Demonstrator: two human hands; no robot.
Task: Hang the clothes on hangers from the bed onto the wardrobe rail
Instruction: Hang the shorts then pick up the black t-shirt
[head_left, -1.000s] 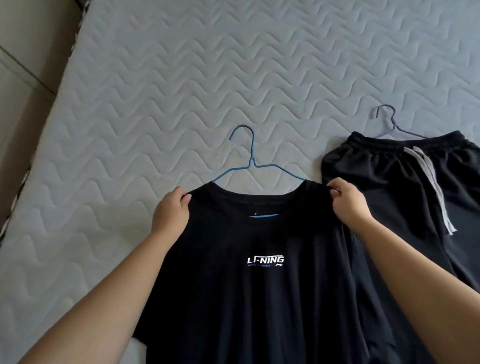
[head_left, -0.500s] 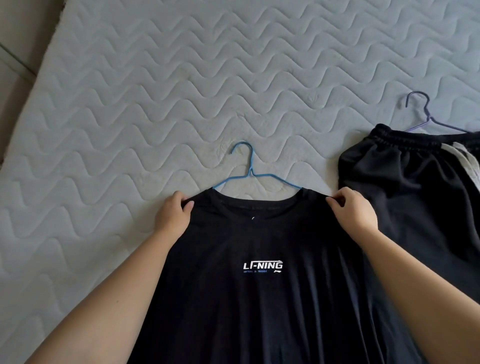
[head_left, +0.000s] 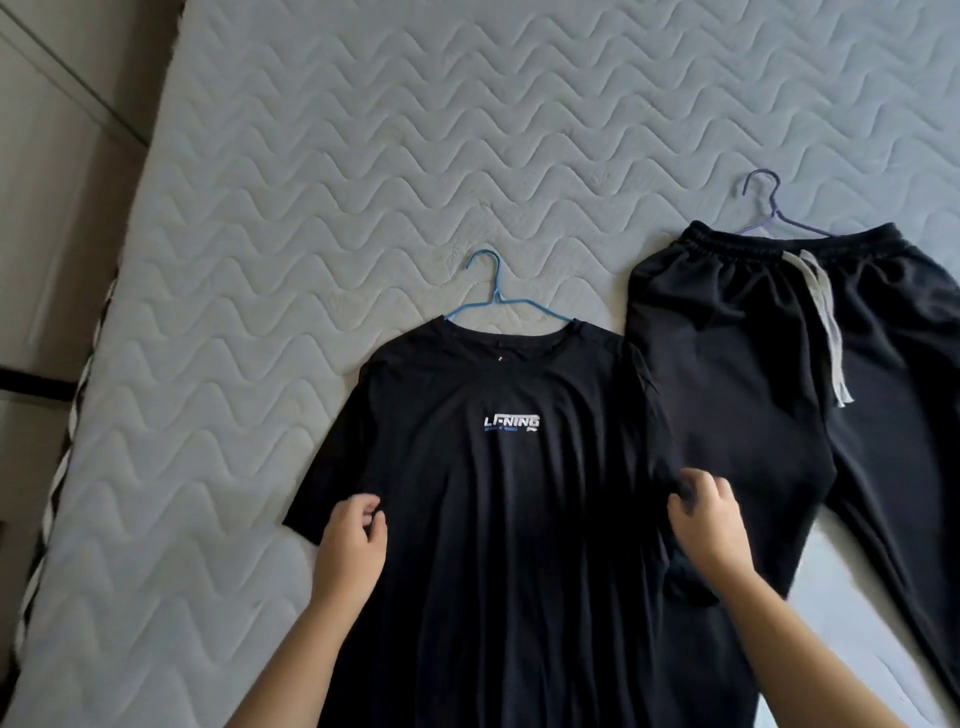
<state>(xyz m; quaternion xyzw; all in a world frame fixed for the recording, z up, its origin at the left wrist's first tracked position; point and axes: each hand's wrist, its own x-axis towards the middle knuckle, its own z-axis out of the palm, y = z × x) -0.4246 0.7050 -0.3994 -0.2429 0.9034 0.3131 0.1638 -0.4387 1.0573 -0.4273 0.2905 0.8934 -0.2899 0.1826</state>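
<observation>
A black T-shirt (head_left: 509, 493) with a white logo lies flat on the bed, on a blue wire hanger (head_left: 493, 291) whose hook sticks out past the collar. My left hand (head_left: 353, 540) rests on the shirt's left side below the sleeve, fingers curled into the fabric. My right hand (head_left: 706, 525) pinches the fabric on the shirt's right side. To the right lie black trousers (head_left: 753, 389) with a grey drawstring (head_left: 826, 322), on a purple hanger (head_left: 769, 202). The wardrobe rail is out of view.
The quilted white mattress (head_left: 311, 208) fills most of the view, with its left edge running diagonally. Beyond that edge are pale panels and floor (head_left: 52, 208). The shirt's right sleeve overlaps the trousers.
Both hands have let go of the shirt's shoulders and slid down to its sides below the sleeves. The view has pulled back, showing more of the shirt and trousers.
</observation>
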